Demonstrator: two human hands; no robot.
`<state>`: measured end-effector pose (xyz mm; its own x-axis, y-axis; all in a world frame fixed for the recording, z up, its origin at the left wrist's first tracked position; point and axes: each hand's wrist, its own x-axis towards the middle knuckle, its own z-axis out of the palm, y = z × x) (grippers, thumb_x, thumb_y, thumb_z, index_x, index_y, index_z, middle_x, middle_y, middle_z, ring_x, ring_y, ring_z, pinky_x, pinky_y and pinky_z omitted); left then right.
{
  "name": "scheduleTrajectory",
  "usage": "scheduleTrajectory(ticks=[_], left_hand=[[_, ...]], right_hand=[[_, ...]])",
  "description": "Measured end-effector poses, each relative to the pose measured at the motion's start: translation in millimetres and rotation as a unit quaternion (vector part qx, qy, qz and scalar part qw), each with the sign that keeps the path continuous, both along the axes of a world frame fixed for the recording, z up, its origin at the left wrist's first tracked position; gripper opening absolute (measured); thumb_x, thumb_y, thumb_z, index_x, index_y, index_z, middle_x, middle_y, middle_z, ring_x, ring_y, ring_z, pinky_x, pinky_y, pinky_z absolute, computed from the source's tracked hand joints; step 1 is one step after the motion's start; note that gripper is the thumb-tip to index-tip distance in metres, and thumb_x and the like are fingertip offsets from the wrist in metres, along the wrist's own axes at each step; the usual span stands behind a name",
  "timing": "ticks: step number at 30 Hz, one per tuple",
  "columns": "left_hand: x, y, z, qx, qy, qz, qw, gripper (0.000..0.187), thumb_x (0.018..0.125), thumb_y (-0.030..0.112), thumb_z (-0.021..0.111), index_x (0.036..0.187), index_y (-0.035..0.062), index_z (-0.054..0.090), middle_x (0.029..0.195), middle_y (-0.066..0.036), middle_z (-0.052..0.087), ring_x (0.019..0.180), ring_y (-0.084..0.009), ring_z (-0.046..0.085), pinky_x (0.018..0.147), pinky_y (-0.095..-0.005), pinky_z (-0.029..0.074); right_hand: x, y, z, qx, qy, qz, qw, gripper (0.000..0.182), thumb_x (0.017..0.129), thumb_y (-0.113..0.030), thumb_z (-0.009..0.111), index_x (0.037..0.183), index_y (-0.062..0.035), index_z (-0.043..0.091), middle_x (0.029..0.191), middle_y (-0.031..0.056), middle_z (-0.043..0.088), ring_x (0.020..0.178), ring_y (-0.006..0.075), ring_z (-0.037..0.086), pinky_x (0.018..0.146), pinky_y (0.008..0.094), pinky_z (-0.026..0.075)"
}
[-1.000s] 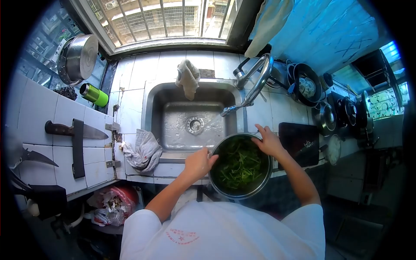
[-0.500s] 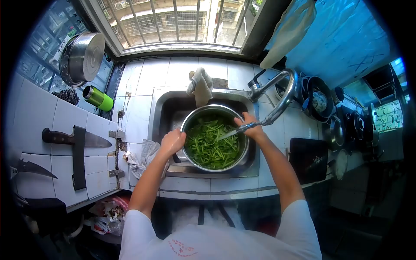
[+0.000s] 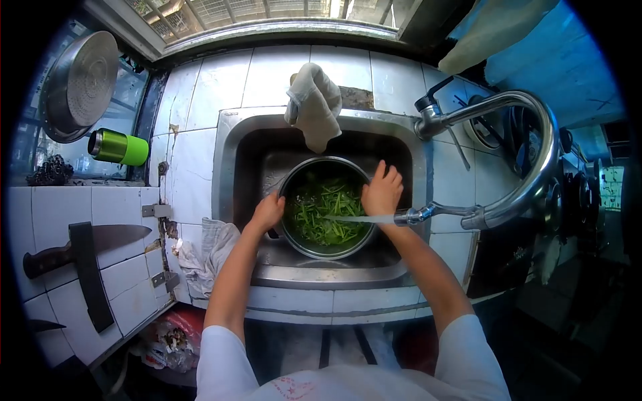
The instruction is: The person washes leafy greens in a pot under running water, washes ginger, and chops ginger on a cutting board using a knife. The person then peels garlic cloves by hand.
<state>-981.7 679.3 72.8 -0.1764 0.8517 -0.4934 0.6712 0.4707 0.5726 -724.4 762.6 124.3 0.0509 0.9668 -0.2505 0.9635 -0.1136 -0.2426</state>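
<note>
In the head view, the left grip (image 3: pixel 269 212) is closed at the near-side curve of a round metal pot (image 3: pixel 329 252), its fingers bent in against the left rim; a dark handle (image 3: pixel 273 233) is seen just below it. The right grip (image 3: pixel 382 195) is placed at the opposite rim with its fingers loosely spread, pointing away from the body; whether the pot is firmly held by it cannot be told. Between the two grips the pot is kept upright, within the opening of a steel sink (image 3: pixel 328 277); whether the sink floor is touched by it cannot be told. Cut green vegetables (image 3: pixel 334 208) are contained in the pot, between the grips. They are struck by a stream of water (image 3: pixel 361 219), which is let out from a tap (image 3: pixel 547 134) arched to the right of the right grip, its nozzle hung over the right wrist.

Beyond both grips, a pale cloth (image 3: pixel 317 110) is draped over the far edge of the sink. Just left of the left grip, a crumpled grey cloth (image 3: pixel 217 248) is laid on the white tiled table (image 3: pixel 190 160). Farther left, a green bottle (image 3: pixel 119 148) is seen lying, and a knife (image 3: pixel 53 260) is held behind a dark strip (image 3: pixel 91 275).
</note>
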Motion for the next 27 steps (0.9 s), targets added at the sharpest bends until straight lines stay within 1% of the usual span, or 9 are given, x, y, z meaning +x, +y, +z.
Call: scheduleTrajectory(ticks=[2,3,7,11,16,22,24,25,27], left_hand=[[-1,5,9,-0.012,0.010,-0.013,1.000,0.031,0.087,0.025,0.043,0.102,-0.0014,0.049,0.091,-0.027,0.058,0.090,-0.0432,0.054,0.080,-0.0470,0.042],[1,5,14,0.002,0.018,-0.009,1.000,0.030,0.086,0.023,0.044,0.100,-0.0025,0.049,0.090,-0.027,0.058,0.088,-0.0427,0.055,0.080,-0.0476,0.042],[1,2,23,-0.040,0.064,-0.015,0.997,0.034,0.084,0.022,0.047,0.109,-0.0028,0.047,0.097,-0.026,0.057,0.092,-0.0404,0.054,0.082,-0.0461,0.042],[13,-4,35,-0.040,0.140,-0.004,0.989,0.055,0.080,0.020,0.053,0.125,-0.0049,0.033,0.112,-0.023,0.049,0.102,-0.0377,0.047,0.086,-0.0422,0.041],[29,-5,52,0.060,0.208,0.060,0.974,0.064,0.075,0.014,0.058,0.127,-0.0075,0.028,0.111,-0.023,0.045,0.104,-0.0372,0.044,0.087,-0.0415,0.040],[45,-3,64,0.168,0.021,0.148,0.974,0.044,0.073,0.008,0.057,0.114,-0.0008,0.046,0.105,-0.019,0.046,0.099,-0.0339,0.047,0.085,-0.0392,0.040],[50,-4,61,0.220,0.064,0.153,0.961,0.036,0.073,0.003,0.056,0.108,0.0016,0.052,0.105,-0.017,0.048,0.091,-0.0299,0.053,0.080,-0.0359,0.043],[51,-4,62,0.242,0.027,0.143,0.959,0.036,0.074,0.004,0.057,0.109,0.0006,0.051,0.105,-0.016,0.049,0.087,-0.0261,0.054,0.077,-0.0333,0.044],[57,-3,65,0.265,-0.014,0.133,0.955,0.035,0.075,0.004,0.057,0.109,-0.0003,0.051,0.106,-0.015,0.050,0.082,-0.0222,0.056,0.075,-0.0306,0.045]], right_hand=[[-17,0,15,0.249,-0.019,0.195,0.948,0.057,0.072,-0.020,0.064,0.123,-0.0109,0.042,0.110,0.0174,0.045,0.101,0.0332,0.044,0.085,0.0415,0.038],[-26,1,1,0.227,0.122,0.231,0.938,0.044,0.066,-0.011,0.063,0.109,-0.0120,0.054,0.108,0.0136,0.047,0.099,0.0314,0.044,0.087,0.0433,0.034],[-47,23,-10,0.365,0.122,0.388,0.837,0.020,0.064,-0.008,0.058,0.083,-0.0108,0.062,0.103,0.0104,0.051,0.098,0.0270,0.047,0.081,0.0393,0.039],[-60,23,-35,0.175,0.115,0.588,0.781,0.007,0.068,-0.012,0.054,0.071,-0.0074,0.058,0.094,0.0073,0.054,0.094,0.0207,0.050,0.075,0.0313,0.043],[-66,26,-65,0.201,0.109,0.570,0.789,0.009,0.068,-0.012,0.054,0.071,-0.0060,0.060,0.091,0.0068,0.054,0.094,0.0220,0.051,0.073,0.0323,0.045],[-56,25,-55,0.150,0.050,0.505,0.849,0.009,0.068,-0.011,0.057,0.075,-0.0061,0.060,0.098,0.0109,0.057,0.096,0.0278,0.053,0.073,0.0362,0.047],[-54,18,-21,0.067,0.185,0.369,0.908,0.009,0.069,-0.008,0.061,0.077,-0.0037,0.060,0.092,0.0088,0.058,0.086,0.0237,0.056,0.070,0.0317,0.047],[-51,14,-15,0.067,0.182,0.371,0.908,0.009,0.069,-0.008,0.061,0.077,-0.0037,0.060,0.092,0.0088,0.058,0.086,0.0237,0.056,0.070,0.0317,0.047],[-43,5,-4,-0.087,0.406,0.187,0.890,0.012,0.071,-0.010,0.064,0.078,-0.0011,0.062,0.076,0.0060,0.058,0.074,0.0181,0.057,0.066,0.0278,0.045]])
